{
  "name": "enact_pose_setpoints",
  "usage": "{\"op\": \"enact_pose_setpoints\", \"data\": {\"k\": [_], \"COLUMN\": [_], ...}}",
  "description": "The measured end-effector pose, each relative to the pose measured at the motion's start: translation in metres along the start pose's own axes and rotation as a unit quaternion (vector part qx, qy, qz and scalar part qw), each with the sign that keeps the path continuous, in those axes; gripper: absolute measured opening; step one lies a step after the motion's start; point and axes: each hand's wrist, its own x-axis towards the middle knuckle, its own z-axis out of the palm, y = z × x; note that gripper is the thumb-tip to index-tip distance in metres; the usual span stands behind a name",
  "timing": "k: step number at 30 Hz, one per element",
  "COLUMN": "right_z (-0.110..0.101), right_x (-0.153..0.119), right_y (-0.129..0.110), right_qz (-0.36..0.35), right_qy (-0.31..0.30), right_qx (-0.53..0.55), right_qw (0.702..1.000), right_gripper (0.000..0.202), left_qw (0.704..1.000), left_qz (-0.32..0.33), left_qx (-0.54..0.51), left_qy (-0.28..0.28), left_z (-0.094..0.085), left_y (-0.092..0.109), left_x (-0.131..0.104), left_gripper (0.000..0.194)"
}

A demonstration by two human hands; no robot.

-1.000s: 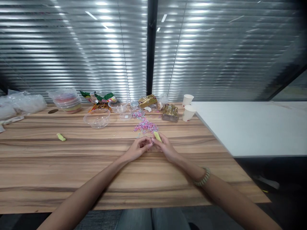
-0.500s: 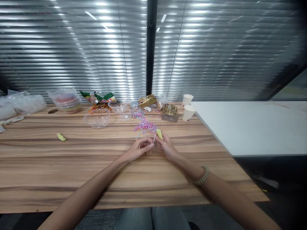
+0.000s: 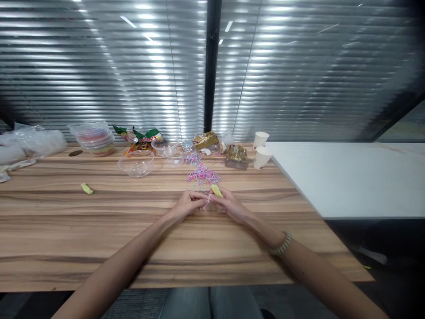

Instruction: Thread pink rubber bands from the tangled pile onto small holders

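My left hand (image 3: 190,204) is closed, its thumb and fingers pinching a thin pink band (image 3: 208,203) that stretches across to my other hand. My right hand (image 3: 231,206) is closed too. It holds a small yellow-green, roll-shaped piece (image 3: 217,191) sticking up between thumb and fingers, while its fingertips meet the pink band. I cannot make out exactly what the yellow-green piece is. Just beyond my fingertips lies a loose pile of small pink, purple and pale blue bands (image 3: 203,173). A similar yellow-green piece (image 3: 86,188) rests apart on the table's left side.
Behind the pile are clear plastic bowls (image 3: 137,165), gold wrappers (image 3: 236,157) and green snack packets (image 3: 154,134). Two paper cups (image 3: 262,157) stand at the right edge. Stacked tubs (image 3: 94,139) and plastic bags (image 3: 40,141) sit at the left. A white table (image 3: 348,177) adjoins on the right.
My hands have come closer together, and the yellow-green piece in my right hand has shifted slightly left and down. The left fingers have straightened toward the pink band.
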Motion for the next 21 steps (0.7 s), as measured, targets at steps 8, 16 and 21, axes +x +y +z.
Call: {"op": "enact_pose_setpoints", "data": {"k": [8,16,21], "right_z": [0.0027,-0.0035,-0.0045], "right_x": [-0.0009,-0.0007,-0.0010], "right_y": [-0.0003,0.0030,0.0023], "right_qz": [0.075,0.092,0.105], "right_qy": [-0.039,-0.094,-0.110], "right_qx": [0.102,0.132,0.136], "right_qw": [0.991,0.983,0.979], "right_gripper": [0.035,0.028,0.028], "left_qw": [0.991,0.971,0.985], "left_qz": [-0.019,-0.014,0.004], "left_qx": [-0.135,-0.231,-0.134], "left_qy": [0.014,0.060,0.105], "left_z": [0.0037,-0.0031,-0.0050], "left_y": [0.0007,-0.0030,-0.0049], "left_x": [0.0007,0.0040,0.0077], "left_gripper": [0.023,0.016,0.037]}}
